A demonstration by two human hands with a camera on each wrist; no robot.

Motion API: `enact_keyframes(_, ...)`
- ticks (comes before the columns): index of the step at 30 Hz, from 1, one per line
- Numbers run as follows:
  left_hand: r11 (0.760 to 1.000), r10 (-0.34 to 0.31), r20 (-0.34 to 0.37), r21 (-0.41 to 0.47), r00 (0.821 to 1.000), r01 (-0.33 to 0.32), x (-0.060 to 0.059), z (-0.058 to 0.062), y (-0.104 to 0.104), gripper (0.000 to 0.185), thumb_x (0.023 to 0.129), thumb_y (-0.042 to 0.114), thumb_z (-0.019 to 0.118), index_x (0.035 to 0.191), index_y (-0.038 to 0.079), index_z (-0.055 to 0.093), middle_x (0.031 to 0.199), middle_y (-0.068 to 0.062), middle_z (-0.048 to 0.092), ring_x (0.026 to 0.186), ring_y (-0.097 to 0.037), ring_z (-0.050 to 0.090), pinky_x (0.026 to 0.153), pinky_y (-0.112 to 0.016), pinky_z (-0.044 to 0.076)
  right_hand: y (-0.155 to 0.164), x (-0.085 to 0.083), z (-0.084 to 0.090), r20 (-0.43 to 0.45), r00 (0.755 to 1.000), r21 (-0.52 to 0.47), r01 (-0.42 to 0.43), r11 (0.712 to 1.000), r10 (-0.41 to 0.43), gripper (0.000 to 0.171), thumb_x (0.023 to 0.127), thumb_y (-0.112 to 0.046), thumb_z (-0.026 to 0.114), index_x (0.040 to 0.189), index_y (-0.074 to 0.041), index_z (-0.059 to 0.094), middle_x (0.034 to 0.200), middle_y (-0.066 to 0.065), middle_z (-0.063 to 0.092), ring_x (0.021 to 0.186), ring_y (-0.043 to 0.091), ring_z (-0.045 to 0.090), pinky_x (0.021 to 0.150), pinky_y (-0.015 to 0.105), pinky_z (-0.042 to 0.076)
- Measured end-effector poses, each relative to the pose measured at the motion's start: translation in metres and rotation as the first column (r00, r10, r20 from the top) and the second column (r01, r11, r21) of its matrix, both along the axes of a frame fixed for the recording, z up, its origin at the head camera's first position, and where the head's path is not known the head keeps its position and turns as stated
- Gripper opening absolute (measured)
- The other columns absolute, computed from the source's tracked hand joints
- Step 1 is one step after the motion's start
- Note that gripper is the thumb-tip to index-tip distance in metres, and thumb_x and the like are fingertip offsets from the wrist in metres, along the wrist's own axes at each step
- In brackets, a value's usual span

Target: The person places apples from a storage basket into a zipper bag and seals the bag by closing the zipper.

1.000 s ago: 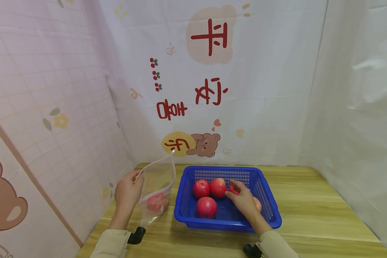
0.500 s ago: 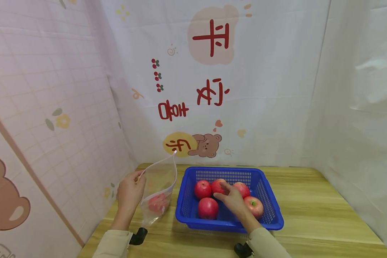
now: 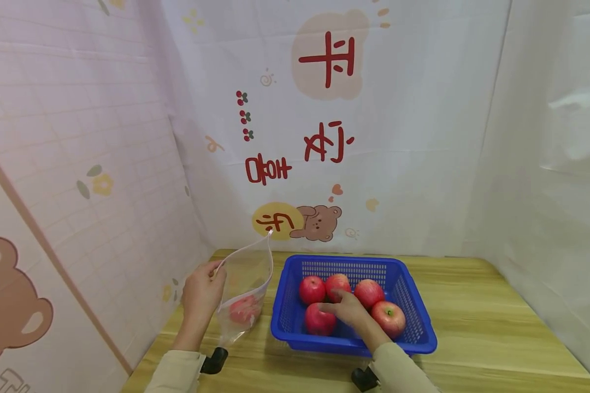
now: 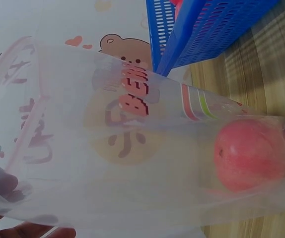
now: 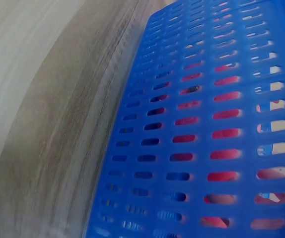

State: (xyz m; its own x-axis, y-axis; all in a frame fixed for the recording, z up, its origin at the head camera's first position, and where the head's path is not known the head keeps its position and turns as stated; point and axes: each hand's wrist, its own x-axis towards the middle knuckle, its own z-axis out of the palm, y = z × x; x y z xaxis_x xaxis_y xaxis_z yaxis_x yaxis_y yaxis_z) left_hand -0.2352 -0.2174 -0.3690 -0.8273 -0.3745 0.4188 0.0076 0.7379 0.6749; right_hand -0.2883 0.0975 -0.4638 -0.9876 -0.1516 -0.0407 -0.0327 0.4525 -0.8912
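Left hand (image 3: 201,295) pinches the near-left edge of the mouth of a clear zip bag (image 3: 243,284), holding it upright on the wooden table (image 3: 472,305), mouth open upward. One red apple (image 3: 245,310) sits at the bottom of the bag; in the left wrist view the same bagged apple (image 4: 251,154) shows through the printed plastic.

Just right of the bag stands a blue slotted basket (image 3: 408,349), touching or nearly touching it; cannot tell which. Five apples lie in the basket: far-left apple (image 3: 312,289), far-middle apple (image 3: 338,284), far-right apple (image 3: 369,292), near-right apple (image 3: 389,318), near-left apple (image 3: 318,321).

Right hand (image 3: 346,311) is inside the basket, fingers curved down over the near-left apple and touching its right side. Whether the fingers close fully round it cannot be told; the apple rests on the basket floor.

Right wrist view: only the basket's outer wall (image 5: 207,124) and the table grain, red showing through the slots.

Behind the table hangs a white backdrop (image 3: 398,136) with a bear cartoon (image 3: 319,222).
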Motion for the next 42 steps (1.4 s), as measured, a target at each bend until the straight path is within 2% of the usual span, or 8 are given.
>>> enact_keyframes(7,1.000,0.007,-0.011,-0.008,1.000,-0.007,0.001,0.000,0.002,0.033,0.095,0.027,0.055,0.117,0.012,0.074,0.114,-0.017,0.070,0.105,-0.035,0.065,0.075,-0.059,0.049,-0.002,0.000,-0.003,0.041,0.999,0.019,-0.029,0.999,0.028,0.077,0.082,-0.027,0.080,0.136,0.015,0.047,0.131,0.035,0.053,0.119,0.045,0.053,0.100,0.057,0.042)
enact_keyframes(17,1.000,-0.017,-0.009,-0.013,1.000,0.017,0.002,0.002,0.004,0.033,0.096,0.025,0.054,0.119,0.011,0.073,0.115,-0.018,0.069,0.106,-0.037,0.065,0.077,-0.059,0.049,-0.007,0.001,-0.002,0.200,0.980,0.076,-0.034,0.997,0.019,0.083,0.080,-0.038,0.079,0.139,0.010,0.046,0.131,0.029,0.055,0.118,0.050,0.052,0.092,0.069,0.041)
enact_keyframes(27,1.000,-0.021,-0.012,-0.012,1.000,0.021,0.002,0.002,0.005,0.033,0.096,0.025,0.054,0.119,0.010,0.073,0.116,-0.016,0.069,0.107,-0.035,0.064,0.079,-0.059,0.048,-0.008,-0.002,-0.008,0.235,0.971,0.125,-0.070,0.990,0.039,0.067,0.082,-0.033,0.079,0.129,0.009,0.056,0.114,0.021,0.064,0.106,0.040,0.059,0.094,0.063,0.043)
enact_keyframes(30,1.000,-0.023,-0.017,-0.012,1.000,0.022,0.002,0.001,0.005,0.033,0.096,0.025,0.054,0.119,0.010,0.073,0.116,-0.017,0.069,0.107,-0.036,0.064,0.079,-0.059,0.049,-0.008,-0.002,-0.008,0.227,0.972,0.110,-0.086,0.990,0.059,0.062,0.083,-0.030,0.078,0.125,0.010,0.058,0.110,0.018,0.066,0.102,0.036,0.061,0.095,0.060,0.045)
enact_keyframes(35,1.000,-0.022,-0.025,-0.016,0.999,0.022,0.001,0.000,0.004,0.033,0.096,0.025,0.054,0.119,0.010,0.073,0.115,-0.017,0.069,0.106,-0.036,0.065,0.078,-0.060,0.049,-0.009,-0.001,-0.008,0.245,0.967,0.039,-0.079,0.996,0.067,0.057,0.083,-0.026,0.079,0.121,0.011,0.060,0.104,0.015,0.067,0.097,0.032,0.064,0.089,0.055,0.051)
enact_keyframes(38,1.000,-0.020,-0.029,-0.016,0.999,0.020,0.001,-0.001,0.004,0.033,0.096,0.025,0.054,0.119,0.010,0.073,0.116,-0.017,0.069,0.106,-0.036,0.065,0.078,-0.059,0.049,-0.009,-0.003,-0.010,0.251,0.967,0.007,-0.045,0.999,0.042,0.056,0.082,-0.026,0.080,0.119,0.011,0.061,0.103,0.014,0.067,0.095,0.031,0.065,0.086,0.055,0.053)
enact_keyframes(42,1.000,-0.015,-0.031,-0.013,0.999,0.014,0.002,-0.001,0.003,0.033,0.096,0.026,0.054,0.119,0.010,0.073,0.116,-0.016,0.069,0.106,-0.036,0.065,0.080,-0.058,0.049,-0.010,-0.005,-0.010,0.232,0.973,-0.007,0.010,1.000,-0.008,0.055,0.081,-0.030,0.080,0.117,0.008,0.063,0.101,0.013,0.068,0.094,0.030,0.064,0.088,0.052,0.052)
